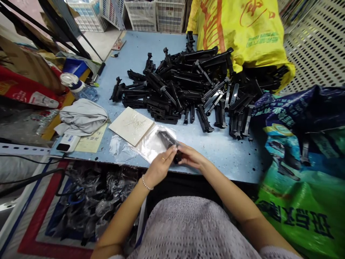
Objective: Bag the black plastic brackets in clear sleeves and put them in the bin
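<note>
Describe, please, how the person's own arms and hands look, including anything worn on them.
The left hand, ungloved, wears a thin gold-coloured ring; a bracelet of pale beads circles that wrist. The right hand, also ungloved, shows no jewellery. The forearms are bare, and greyish sleeves show near the picture's bottom edge.

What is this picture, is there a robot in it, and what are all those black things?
There's no robot here, just a person. The one picture comes from a camera worn on their head, so you look forward and down just as they do. Their grip is two bare hands: the left hand and the right hand hold a dark piece together. A clear bag lies under or around it; I can't tell which. On the blue table are a big pile of black pieces, a pale square tile and a grey cloth. More black pieces show at the mouth of a yellow sack.
</note>
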Motion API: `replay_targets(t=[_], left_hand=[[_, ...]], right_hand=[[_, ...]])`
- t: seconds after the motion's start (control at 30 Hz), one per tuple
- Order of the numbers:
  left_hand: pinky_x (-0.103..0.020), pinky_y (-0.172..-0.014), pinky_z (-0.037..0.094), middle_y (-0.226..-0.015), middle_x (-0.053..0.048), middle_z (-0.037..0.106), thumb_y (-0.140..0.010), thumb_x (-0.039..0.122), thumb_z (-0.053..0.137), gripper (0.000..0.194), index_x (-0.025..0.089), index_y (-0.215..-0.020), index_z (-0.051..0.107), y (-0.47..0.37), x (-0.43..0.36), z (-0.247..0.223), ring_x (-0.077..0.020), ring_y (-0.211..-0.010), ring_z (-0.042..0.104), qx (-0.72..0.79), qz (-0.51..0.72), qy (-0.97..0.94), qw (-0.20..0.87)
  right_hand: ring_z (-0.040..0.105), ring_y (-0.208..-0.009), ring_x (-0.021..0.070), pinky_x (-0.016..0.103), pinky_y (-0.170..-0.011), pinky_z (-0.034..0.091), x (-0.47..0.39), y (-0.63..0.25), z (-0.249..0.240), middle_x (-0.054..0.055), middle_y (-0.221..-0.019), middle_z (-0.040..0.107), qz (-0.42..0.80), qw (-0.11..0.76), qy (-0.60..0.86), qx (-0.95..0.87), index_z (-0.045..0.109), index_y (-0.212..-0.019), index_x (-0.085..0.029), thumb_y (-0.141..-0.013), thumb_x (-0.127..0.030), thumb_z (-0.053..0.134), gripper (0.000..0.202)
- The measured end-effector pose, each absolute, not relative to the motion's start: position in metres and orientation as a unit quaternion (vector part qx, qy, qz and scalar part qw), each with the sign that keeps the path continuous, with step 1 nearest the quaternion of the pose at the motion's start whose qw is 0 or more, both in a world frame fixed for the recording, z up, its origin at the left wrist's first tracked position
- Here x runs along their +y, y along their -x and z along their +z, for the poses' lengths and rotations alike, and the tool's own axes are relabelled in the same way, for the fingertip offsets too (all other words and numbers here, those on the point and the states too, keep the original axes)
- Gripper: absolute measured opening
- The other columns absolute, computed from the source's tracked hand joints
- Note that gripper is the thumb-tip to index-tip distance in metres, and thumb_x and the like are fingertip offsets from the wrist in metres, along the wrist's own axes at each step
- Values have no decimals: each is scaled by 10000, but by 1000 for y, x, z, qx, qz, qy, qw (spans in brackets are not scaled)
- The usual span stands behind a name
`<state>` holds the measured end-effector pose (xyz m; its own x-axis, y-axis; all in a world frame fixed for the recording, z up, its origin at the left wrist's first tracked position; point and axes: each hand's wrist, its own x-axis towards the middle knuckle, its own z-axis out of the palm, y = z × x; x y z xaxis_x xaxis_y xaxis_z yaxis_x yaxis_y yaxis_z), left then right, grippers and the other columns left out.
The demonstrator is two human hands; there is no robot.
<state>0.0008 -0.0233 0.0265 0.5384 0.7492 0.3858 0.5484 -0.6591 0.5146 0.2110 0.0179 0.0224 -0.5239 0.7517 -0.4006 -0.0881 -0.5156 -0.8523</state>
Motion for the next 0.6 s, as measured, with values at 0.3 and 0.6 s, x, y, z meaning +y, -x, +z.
replay_targets(t=[0.3,0.6], left_hand=[[-451,-1087,479,-1406,-112,540,-902,145,528,566,244,-1452,435,8,-61,73,-254,-1285,535,436,286,-827,209],[-282,-858,535,-1130,-36,689,-871,238,570,212,232,-1011,729,131,-119,70,-184,-959,668,704,70,-649,278]], right_hand=[[631,-1047,232,409,-965,496,-31,-172,57,47,-1029,703,722,286,385,-499,688,-1062,-186,-885,-426,630,304],[690,-987,171,366,-915,542,-35,-186,71,81,-1075,734,828,217,278,-436,669,-1165,-194,-886,-353,657,322]])
